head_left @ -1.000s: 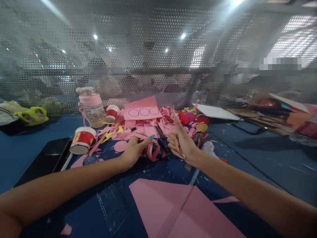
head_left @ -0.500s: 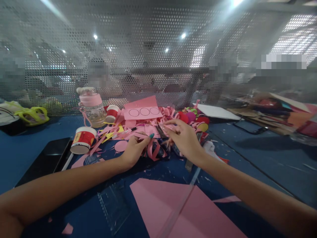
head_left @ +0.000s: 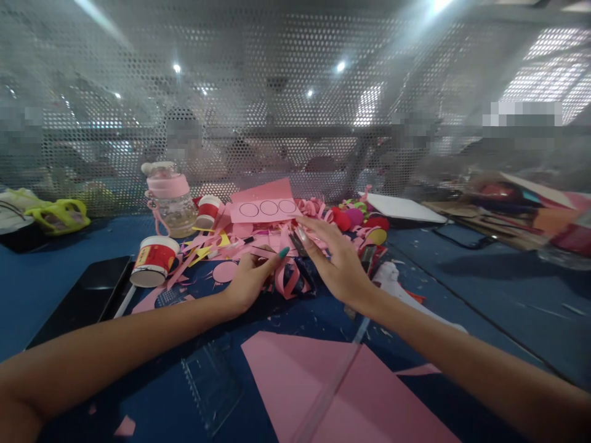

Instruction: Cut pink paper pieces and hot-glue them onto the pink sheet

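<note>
My left hand (head_left: pixel 249 280) is closed, thumb against fingers, on a thin pink paper strip (head_left: pixel 263 251) that shows above the fingers. Curled pink paper loops (head_left: pixel 289 280) hang or lie just right of that thumb; whether they join the held strip I cannot tell. My right hand (head_left: pixel 339 261) is stretched out with its fingers apart, over the pile of paper scraps. Close to its fingertips lies a dark blade-like tool (head_left: pixel 298 243), partly hidden. Behind both hands leans a folded pink sheet (head_left: pixel 263 209) with three circles drawn on it.
Nearest me lie a large pink sheet (head_left: pixel 314 381), a clear ruler (head_left: pixel 332 381) and a clear set square (head_left: pixel 212 381). A paper cup (head_left: pixel 154 261), a water bottle (head_left: pixel 170 203) and a black tablet-like slab (head_left: pixel 85 295) stand or lie left. White crumpled tissue (head_left: pixel 388 277) is beside my right wrist.
My right hand has gone from bent, pinched fingers to stretched ones, shifting slightly left. My left hand stays in place with the strip.
</note>
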Demonstrator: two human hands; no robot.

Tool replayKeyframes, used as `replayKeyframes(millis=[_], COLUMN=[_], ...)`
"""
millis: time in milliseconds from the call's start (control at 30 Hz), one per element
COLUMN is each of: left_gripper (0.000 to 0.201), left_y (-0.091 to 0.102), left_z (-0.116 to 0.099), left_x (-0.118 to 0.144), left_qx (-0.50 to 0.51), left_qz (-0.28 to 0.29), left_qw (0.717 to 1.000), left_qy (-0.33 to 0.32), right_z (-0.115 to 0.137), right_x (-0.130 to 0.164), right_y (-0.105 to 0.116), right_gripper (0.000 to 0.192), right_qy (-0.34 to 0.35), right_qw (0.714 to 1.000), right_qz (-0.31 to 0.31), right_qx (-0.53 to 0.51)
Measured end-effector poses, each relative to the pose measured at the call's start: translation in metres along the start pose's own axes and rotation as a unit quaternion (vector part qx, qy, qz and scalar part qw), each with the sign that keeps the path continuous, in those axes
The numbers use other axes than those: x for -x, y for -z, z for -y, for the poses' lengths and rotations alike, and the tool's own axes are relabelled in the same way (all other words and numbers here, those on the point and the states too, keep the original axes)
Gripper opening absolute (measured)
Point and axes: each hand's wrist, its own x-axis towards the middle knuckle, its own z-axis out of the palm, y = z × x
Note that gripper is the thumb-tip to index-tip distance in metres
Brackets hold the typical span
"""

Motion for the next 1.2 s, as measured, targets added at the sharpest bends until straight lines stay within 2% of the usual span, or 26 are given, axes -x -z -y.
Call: replayKeyframes(millis=[167, 267, 400, 567, 733, 967, 1100, 1200], left_gripper=[0.035, 0.034, 0.03, 0.025, 0.027, 0.019, 0.019, 0.014], left_y=[0.0, 0.0, -0.001, 0.0, 0.002, 0.004, 0.003, 0.002], left_z=[0.002, 0.002, 0.0, 0.002, 0.004, 0.007, 0.006, 0.005], left_x=[-0.001, -0.001, -0.001, -0.003, -0.003, -0.004, -0.004, -0.005], left_qx=[-0.017, -0.033, -0.032, -0.057, -0.09, -0.144, -0.148, -0.119], left_qz=[0.022, 0.024, -0.015, -0.027, -0.018, -0.098, -0.095, -0.091], left_qw=[1.0, 0.999, 0.999, 0.997, 0.996, 0.984, 0.983, 0.984], left_qy=[-0.001, -0.01, -0.015, -0.048, -0.024, -0.043, -0.057, -0.095], right_z=[-0.001, -0.001, -0.002, -0.003, 0.0, -0.004, -0.009, -0.011], right_x=[0.008, 0.011, 0.011, 0.008, 0.007, 0.007, 0.007, 0.008], right_y=[-0.008, -0.009, -0.011, -0.016, -0.017, -0.017, -0.018, -0.02], right_gripper=[0.034, 0.031, 0.025, 0.019, 0.03, 0.037, 0.039, 0.036], right_qy=[-0.004, -0.045, -0.124, -0.243, -0.344, -0.356, -0.357, -0.374], right_qw=[0.996, 0.994, 0.984, 0.945, 0.887, 0.868, 0.875, 0.864], right_qz=[0.064, 0.066, 0.069, 0.073, 0.088, 0.136, 0.13, 0.137], right_qx=[-0.064, -0.079, -0.109, -0.208, -0.295, -0.317, -0.301, -0.308])
